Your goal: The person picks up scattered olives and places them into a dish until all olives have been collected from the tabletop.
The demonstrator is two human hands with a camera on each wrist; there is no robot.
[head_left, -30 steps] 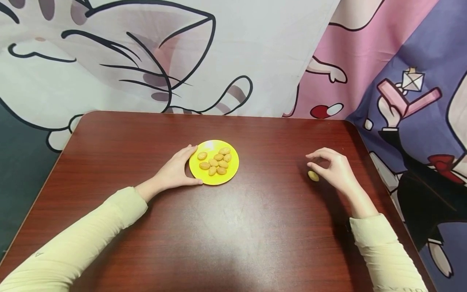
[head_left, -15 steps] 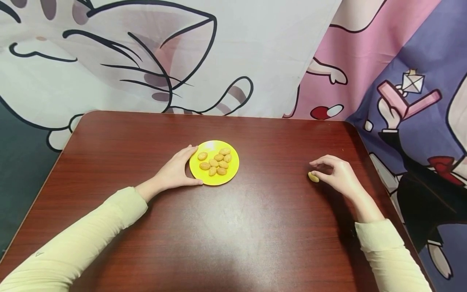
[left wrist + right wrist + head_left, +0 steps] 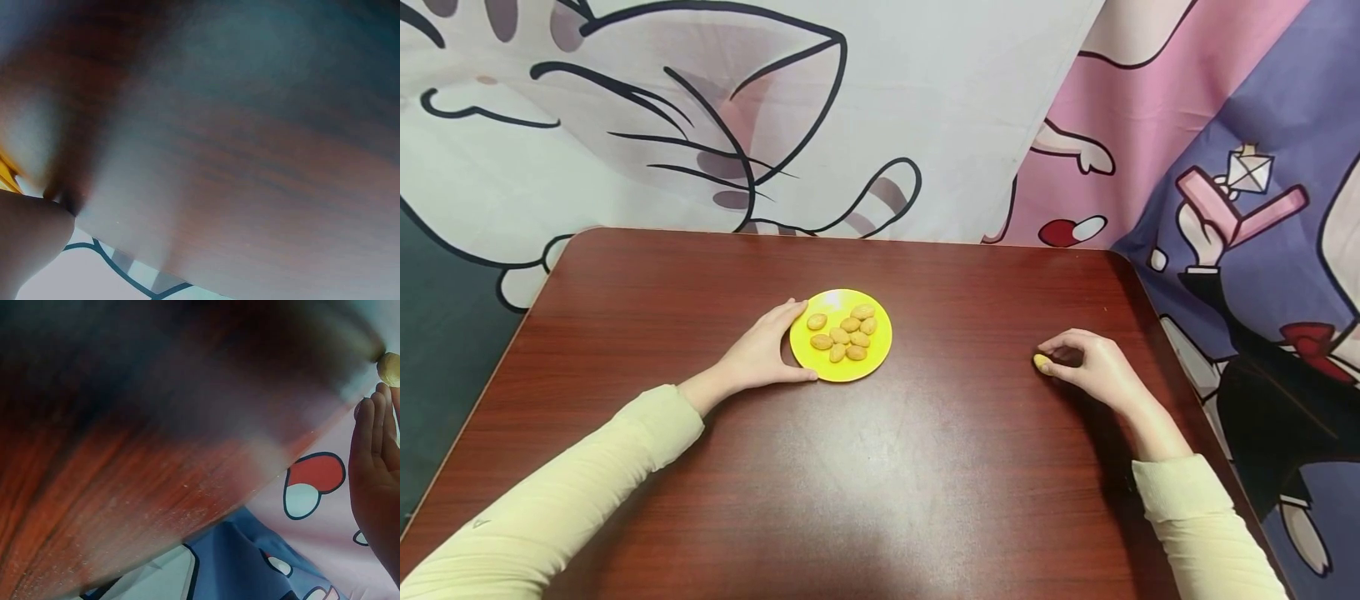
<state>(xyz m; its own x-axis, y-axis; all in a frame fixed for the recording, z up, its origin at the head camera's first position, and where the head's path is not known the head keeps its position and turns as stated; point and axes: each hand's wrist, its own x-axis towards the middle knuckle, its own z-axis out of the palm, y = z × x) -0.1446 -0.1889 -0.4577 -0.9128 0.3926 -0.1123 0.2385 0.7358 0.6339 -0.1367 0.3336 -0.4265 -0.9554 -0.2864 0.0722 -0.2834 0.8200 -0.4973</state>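
A round yellow plate (image 3: 805, 357) lies on the table, bearing several small oval yellow-brown pieces (image 3: 838, 335) like nuts or dried fruits. My left hand (image 3: 760, 350) holds the plate by its left side, thumb at the near rim and fingers at the far rim. Well to the right, my right hand (image 3: 1097, 367) pinches one more oval yellow-brown piece (image 3: 1041, 362) between thumb and fingertips, close over the table. In the right wrist view that piece (image 3: 390, 369) shows at the fingertips of the right hand (image 3: 375, 444). Only part of the left hand (image 3: 34, 240) shows in the left wrist view.
The dark red-brown wooden table (image 3: 880, 500) fills the area under both hands. Behind its far edge hangs a white cloth (image 3: 962, 108) printed with a cat. At the right stands a pink and blue printed cloth (image 3: 1225, 100).
My right hand has come down and slightly toward me, and its thumb and fingers have closed on the oval piece. The left hand and the plate have stayed put.
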